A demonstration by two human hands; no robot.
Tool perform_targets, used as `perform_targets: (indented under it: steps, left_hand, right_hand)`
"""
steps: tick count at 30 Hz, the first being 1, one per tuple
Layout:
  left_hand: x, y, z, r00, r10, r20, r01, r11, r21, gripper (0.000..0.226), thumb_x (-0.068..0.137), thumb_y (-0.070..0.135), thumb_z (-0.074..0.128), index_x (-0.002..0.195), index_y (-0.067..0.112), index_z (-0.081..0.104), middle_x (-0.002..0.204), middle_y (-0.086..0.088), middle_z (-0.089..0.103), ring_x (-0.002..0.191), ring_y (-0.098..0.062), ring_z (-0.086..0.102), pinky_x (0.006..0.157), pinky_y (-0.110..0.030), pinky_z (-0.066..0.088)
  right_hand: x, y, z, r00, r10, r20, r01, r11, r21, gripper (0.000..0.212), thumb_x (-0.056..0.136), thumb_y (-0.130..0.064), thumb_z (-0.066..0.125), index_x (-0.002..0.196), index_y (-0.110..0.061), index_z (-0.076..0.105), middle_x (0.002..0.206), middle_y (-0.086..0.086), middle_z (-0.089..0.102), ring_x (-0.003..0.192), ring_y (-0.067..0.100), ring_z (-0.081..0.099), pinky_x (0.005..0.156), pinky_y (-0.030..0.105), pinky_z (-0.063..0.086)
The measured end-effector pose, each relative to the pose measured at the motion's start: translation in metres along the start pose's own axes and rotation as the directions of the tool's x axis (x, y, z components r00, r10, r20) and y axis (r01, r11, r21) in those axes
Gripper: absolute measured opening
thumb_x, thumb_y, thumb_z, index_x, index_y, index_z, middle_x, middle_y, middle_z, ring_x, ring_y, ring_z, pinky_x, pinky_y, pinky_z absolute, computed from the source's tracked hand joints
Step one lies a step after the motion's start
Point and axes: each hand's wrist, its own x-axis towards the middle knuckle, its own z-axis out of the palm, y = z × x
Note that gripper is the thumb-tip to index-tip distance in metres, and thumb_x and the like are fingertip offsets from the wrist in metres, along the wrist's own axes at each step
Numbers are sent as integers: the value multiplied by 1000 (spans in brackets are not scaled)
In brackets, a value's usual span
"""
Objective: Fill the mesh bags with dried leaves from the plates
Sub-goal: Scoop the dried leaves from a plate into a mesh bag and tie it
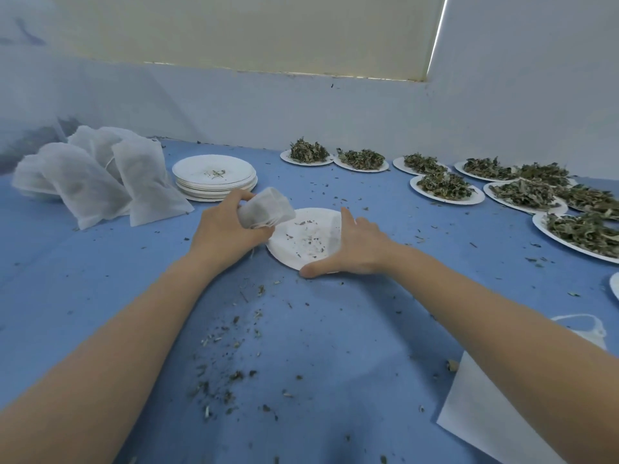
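Observation:
My left hand (224, 229) grips a white mesh bag (268, 209) with dark leaves inside, holding it just above the left rim of a white paper plate (301, 256). Only small leaf crumbs lie on that plate. My right hand (351, 249) holds the plate's right edge, which is bent upward, with the thumb along the near rim and the fingers behind the raised side. Several plates heaped with dried green leaves (442, 185) stand at the right and back.
A stack of emptied plates (214, 177) stands at the back left beside a pile of filled mesh bags (100, 182). Flat empty bags (485, 413) lie at the near right. Leaf crumbs (231, 370) are scattered over the blue cloth (335, 346).

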Motion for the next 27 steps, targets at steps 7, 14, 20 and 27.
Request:
perform_targets:
  steps: [7, 14, 20, 27]
  left_hand:
    - [7, -9, -39, 959, -161, -231, 148, 986, -74, 28, 76, 32, 65, 97, 30, 47, 82, 11, 55, 74, -10, 52, 57, -26, 36]
    - [40, -41, -73, 900, -296, -320, 242, 950, -196, 61, 75, 27, 72, 121, 8, 37, 108, 1, 48, 93, -15, 46, 70, -22, 36]
    - [75, -78, -70, 857, -399, -325, 358, 916, -179, 77, 79, 15, 64, 139, 10, 16, 139, -12, 29, 126, -30, 34, 106, -42, 31]
    - [111, -100, -66, 821, -441, -363, 449, 891, -67, 79, 84, 8, 54, 144, 18, 4, 138, -23, 21, 119, -37, 34, 100, -40, 32]
  right_hand:
    - [20, -40, -1, 994, -78, -72, 75, 996, -44, 125, 59, -77, 62, 149, -18, -1, 142, 14, 20, 132, 33, 17, 101, 41, 27]
    - [94, -114, -12, 987, -92, -135, 98, 995, 37, 110, 61, -78, 59, 143, -13, 22, 133, 15, 29, 127, 32, 24, 90, 37, 30]
    - [167, -159, -2, 989, -55, -140, 53, 998, -18, 106, 60, -81, 56, 134, -9, 34, 133, 19, 32, 124, 33, 28, 98, 36, 30]
    - [208, -176, 15, 996, -21, -82, 21, 1000, -2, 118, 55, -84, 57, 143, -13, 23, 145, 21, 20, 133, 34, 22, 101, 42, 26]
